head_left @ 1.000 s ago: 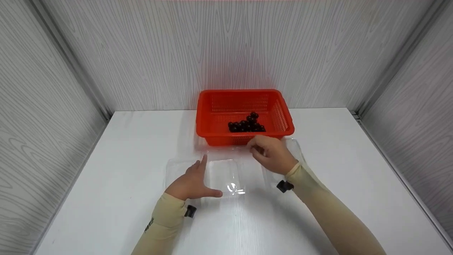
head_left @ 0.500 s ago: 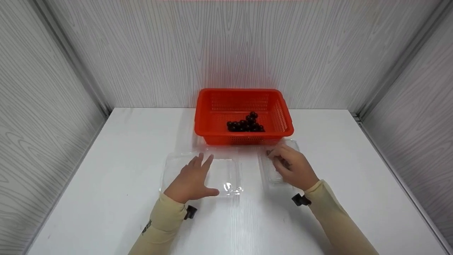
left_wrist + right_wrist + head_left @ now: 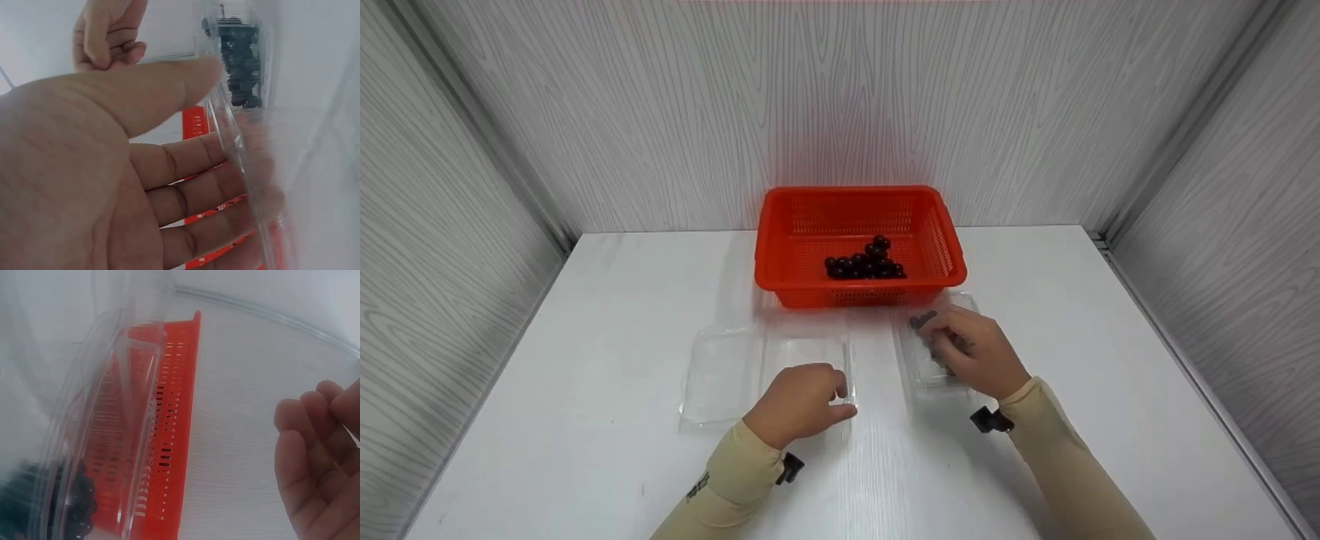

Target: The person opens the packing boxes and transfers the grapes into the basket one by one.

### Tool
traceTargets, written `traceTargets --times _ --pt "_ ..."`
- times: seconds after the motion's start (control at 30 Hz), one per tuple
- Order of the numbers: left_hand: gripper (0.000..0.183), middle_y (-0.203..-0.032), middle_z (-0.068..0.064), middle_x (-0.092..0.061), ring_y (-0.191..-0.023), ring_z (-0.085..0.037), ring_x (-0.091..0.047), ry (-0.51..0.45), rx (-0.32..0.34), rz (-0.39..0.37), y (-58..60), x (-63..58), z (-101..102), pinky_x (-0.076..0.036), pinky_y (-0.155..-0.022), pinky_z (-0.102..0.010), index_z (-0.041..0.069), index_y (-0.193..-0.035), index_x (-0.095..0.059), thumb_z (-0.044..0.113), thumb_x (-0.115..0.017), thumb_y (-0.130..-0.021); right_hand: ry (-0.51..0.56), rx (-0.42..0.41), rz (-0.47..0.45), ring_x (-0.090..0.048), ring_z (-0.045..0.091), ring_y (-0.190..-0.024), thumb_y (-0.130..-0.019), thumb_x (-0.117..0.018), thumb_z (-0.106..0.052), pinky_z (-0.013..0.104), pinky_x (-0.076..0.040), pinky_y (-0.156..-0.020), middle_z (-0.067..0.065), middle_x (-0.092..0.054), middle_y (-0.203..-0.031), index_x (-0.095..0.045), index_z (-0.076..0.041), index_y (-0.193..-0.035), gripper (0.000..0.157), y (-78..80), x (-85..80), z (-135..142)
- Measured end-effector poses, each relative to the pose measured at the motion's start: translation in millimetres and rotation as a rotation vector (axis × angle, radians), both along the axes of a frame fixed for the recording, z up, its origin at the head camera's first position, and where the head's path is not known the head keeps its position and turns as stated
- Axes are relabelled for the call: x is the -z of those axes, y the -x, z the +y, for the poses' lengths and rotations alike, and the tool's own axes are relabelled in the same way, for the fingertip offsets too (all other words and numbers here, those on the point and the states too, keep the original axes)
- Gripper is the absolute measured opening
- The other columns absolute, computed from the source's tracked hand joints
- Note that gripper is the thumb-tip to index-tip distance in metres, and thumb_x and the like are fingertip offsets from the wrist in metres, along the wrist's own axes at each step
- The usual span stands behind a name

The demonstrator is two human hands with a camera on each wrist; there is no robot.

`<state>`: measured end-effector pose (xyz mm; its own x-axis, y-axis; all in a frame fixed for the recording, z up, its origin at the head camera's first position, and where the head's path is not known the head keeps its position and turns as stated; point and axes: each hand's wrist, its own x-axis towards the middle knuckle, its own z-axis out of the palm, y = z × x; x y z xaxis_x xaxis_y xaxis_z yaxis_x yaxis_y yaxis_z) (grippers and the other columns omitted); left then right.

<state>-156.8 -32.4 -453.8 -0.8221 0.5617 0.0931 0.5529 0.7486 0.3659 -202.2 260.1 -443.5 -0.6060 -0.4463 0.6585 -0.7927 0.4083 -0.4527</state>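
Note:
My left hand (image 3: 802, 401) is over the right half of an unfolded clear plastic box (image 3: 724, 375). In the left wrist view its thumb (image 3: 185, 81) lies by a plastic edge, with the fingers apart from it and partly seen through the plastic. My right hand (image 3: 975, 352) is over a second clear box (image 3: 913, 367), with its fingers loosely bent. Dark pieces (image 3: 922, 320) show in that box, partly covered by the hand. Nothing is visible between the right fingers (image 3: 289, 450) in the right wrist view.
Behind the boxes, against the back wall, stands a red perforated basket (image 3: 776, 285). Shiny dark round fruit (image 3: 866, 264) lies clustered in it. Pale wood-grain panels enclose the white table (image 3: 585, 337) at the back and both sides.
From above the basket's front edge, my right hand has moved right and down over the second box. My left hand has shifted right, its spread fingers now more bent. The view has panned slightly.

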Motion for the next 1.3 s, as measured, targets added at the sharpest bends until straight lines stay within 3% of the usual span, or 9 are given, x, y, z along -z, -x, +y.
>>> traceTargets --times 0.2,0.53,0.67,0.87,1.13,1.23,1.3 --pt "0.017 -0.07 0.003 -0.065 -0.065 -0.014 -0.056 0.035 0.0 -0.013 1.3 4.9 0 -0.05 -0.062 -0.033 0.012 -0.079 -0.074 0.024 -0.081 -0.088 -0.013 0.007 -0.028 -0.056 0.009 -0.073 -0.094 -0.06 0.009 0.023 -0.049 -0.063 -0.003 -0.067 -0.09 -0.072 -0.008 -0.097 0.02 0.4 1.8 -2" --pt "0.013 -0.074 0.003 -0.065 -0.068 -0.015 -0.053 0.017 -0.043 -0.09 2.4 1.5 -17 -0.048 -0.064 -0.034 0.012 -0.081 -0.073 0.019 -0.081 -0.089 -0.032 0.053 -0.115 -0.06 0.009 -0.075 -0.094 -0.063 0.006 0.025 -0.053 -0.068 -0.006 -0.068 -0.091 -0.074 -0.01 -0.097 0.019 0.2 3.4 4" --pt "0.012 -0.076 0.002 -0.065 -0.07 -0.016 -0.054 0.023 -0.068 -0.126 1.7 -1.6 -25 -0.049 -0.067 -0.037 0.012 -0.082 -0.072 0.018 -0.081 -0.089 -0.064 0.107 -0.18 -0.063 0.011 -0.084 -0.096 -0.064 0.003 0.03 -0.056 -0.078 -0.005 -0.072 -0.099 -0.075 -0.009 -0.1 0.016 -0.9 2.1 4" --pt "0.011 -0.077 0.002 -0.065 -0.071 -0.017 -0.054 0.004 -0.085 -0.177 -0.8 -6.4 -38 -0.05 -0.069 -0.039 0.013 -0.08 -0.072 0.014 -0.08 -0.088 -0.187 0.216 -0.33 -0.063 0.021 -0.113 -0.097 -0.065 -0.005 0.045 -0.051 -0.101 0.002 -0.068 -0.121 -0.072 -0.009 -0.112 0.017 -4.2 -1.1 5" --pt "0.012 -0.079 0.002 -0.065 -0.073 -0.018 -0.054 0.026 -0.178 -0.2 2.0 -6.9 -51 -0.051 -0.071 -0.04 0.014 -0.082 -0.071 0.016 -0.08 -0.09 -0.379 0.291 -0.42 -0.06 0.032 -0.12 -0.097 -0.066 -0.017 0.051 -0.048 -0.108 0.012 -0.061 -0.13 -0.07 -0.006 -0.121 0.026 -2.0 1.4 6" --pt "0.013 -0.086 -0.002 -0.069 -0.077 -0.02 -0.058 0.04 -0.207 -0.199 1.2 -9.2 -53 -0.053 -0.076 -0.042 0.01 -0.092 -0.071 0.02 -0.08 -0.09 -0.428 0.314 -0.455 -0.057 0.033 -0.123 -0.098 -0.066 -0.02 0.053 -0.046 -0.11 0.013 -0.059 -0.133 -0.069 -0.006 -0.125 0.03 -1.6 3.0 5" --pt "0.025 -0.094 -0.006 -0.069 -0.081 -0.023 -0.061 0.047 -0.241 -0.195 -0.5 -12.1 -51 -0.055 -0.08 -0.043 0.006 -0.105 -0.069 0.024 -0.08 -0.09 -0.458 0.332 -0.472 -0.054 0.034 -0.125 -0.098 -0.067 -0.023 0.054 -0.044 -0.111 0.013 -0.056 -0.136 -0.068 -0.007 -0.127 0.033 -0.6 4.5 4"
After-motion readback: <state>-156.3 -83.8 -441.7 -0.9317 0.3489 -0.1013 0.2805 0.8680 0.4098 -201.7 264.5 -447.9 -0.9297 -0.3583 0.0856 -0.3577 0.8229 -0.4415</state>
